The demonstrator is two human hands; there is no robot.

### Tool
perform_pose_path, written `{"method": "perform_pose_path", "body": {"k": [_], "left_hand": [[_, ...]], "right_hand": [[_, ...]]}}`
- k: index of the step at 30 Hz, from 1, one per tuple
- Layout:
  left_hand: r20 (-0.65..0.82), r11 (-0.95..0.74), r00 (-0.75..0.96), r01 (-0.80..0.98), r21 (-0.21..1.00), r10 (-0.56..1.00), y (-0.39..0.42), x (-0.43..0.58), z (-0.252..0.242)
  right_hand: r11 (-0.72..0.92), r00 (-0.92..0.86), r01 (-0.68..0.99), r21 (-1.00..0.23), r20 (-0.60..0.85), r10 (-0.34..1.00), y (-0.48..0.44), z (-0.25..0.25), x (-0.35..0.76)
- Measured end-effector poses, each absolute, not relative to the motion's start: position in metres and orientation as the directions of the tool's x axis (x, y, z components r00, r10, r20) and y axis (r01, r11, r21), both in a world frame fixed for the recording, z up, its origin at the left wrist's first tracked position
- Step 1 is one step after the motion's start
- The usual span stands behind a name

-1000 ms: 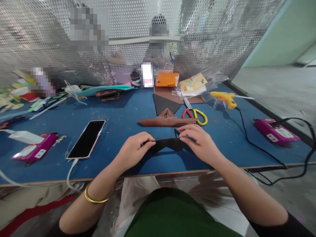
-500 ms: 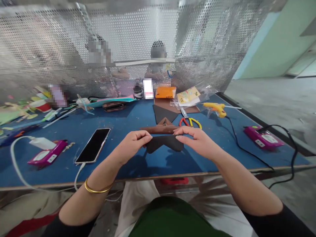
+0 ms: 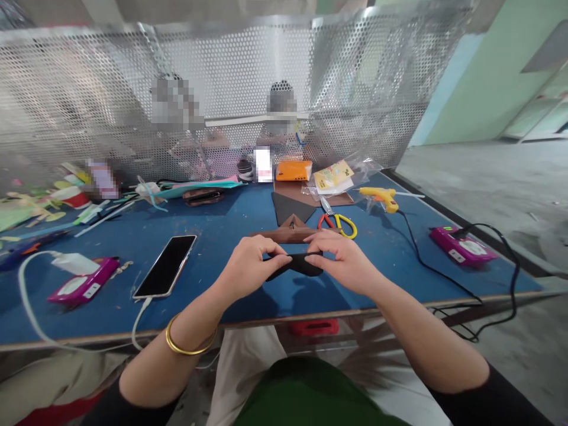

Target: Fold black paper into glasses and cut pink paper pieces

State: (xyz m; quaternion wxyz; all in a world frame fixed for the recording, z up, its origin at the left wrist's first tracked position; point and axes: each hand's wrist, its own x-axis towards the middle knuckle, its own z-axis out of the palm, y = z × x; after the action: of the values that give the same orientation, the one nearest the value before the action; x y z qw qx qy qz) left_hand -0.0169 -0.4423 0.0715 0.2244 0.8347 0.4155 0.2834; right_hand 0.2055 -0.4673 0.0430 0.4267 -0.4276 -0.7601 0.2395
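Note:
My left hand (image 3: 252, 267) and my right hand (image 3: 342, 261) are both pinched on a small folded piece of black felt (image 3: 296, 264), held just above the blue table (image 3: 222, 225). The hands are close together, fingertips nearly meeting over the felt. A gold bangle (image 3: 189, 345) sits on my left wrist. Right behind the hands lies a folded brown felt piece (image 3: 288, 232), and behind that a dark grey felt triangle (image 3: 290, 206).
Red-and-yellow scissors (image 3: 338, 222) and a yellow glue gun (image 3: 378, 196) lie at the right rear. A phone (image 3: 165, 273) on a cable lies left; purple devices (image 3: 80, 284) (image 3: 461, 248) sit at either side. A perforated metal screen (image 3: 231, 89) closes the back, with other people behind it.
The black felt was lifted off the table and my hands have drawn closer together, folding it narrower. The camera view tilted upward.

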Motion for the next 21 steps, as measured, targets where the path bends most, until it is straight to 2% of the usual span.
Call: {"method": "perform_pose_path", "body": {"k": [9,12,14,16,19,21], "left_hand": [[0.156,-0.449,0.489,0.568,0.69,0.858,-0.437,-0.019,0.073],[0.24,-0.501,0.478,0.55,0.668,0.845,-0.437,-0.023,0.073],[0.394,-0.617,0.479,0.541,0.572,0.785,-0.44,-0.026,0.07],[0.531,-0.732,0.511,0.547,0.405,0.676,-0.443,-0.03,0.065],[0.634,-0.816,0.571,0.551,0.175,0.521,-0.448,-0.032,0.055],[0.684,-0.828,0.564,0.551,0.106,0.463,-0.449,-0.033,0.047]], "right_hand": [[0.547,-0.283,0.416,-0.727,0.468,0.837,-0.463,0.045,0.206],[0.511,-0.145,0.418,-0.751,0.5,0.854,-0.464,0.043,0.209],[0.418,0.047,0.352,-0.838,0.461,0.886,-0.466,0.037,0.214],[0.33,0.156,0.235,-0.914,0.371,0.915,-0.468,0.027,0.218],[0.295,0.049,0.158,-0.942,0.306,0.951,-0.476,0.012,0.22],[0.298,-0.042,0.143,-0.944,0.295,0.955,-0.483,0.007,0.217]]}}
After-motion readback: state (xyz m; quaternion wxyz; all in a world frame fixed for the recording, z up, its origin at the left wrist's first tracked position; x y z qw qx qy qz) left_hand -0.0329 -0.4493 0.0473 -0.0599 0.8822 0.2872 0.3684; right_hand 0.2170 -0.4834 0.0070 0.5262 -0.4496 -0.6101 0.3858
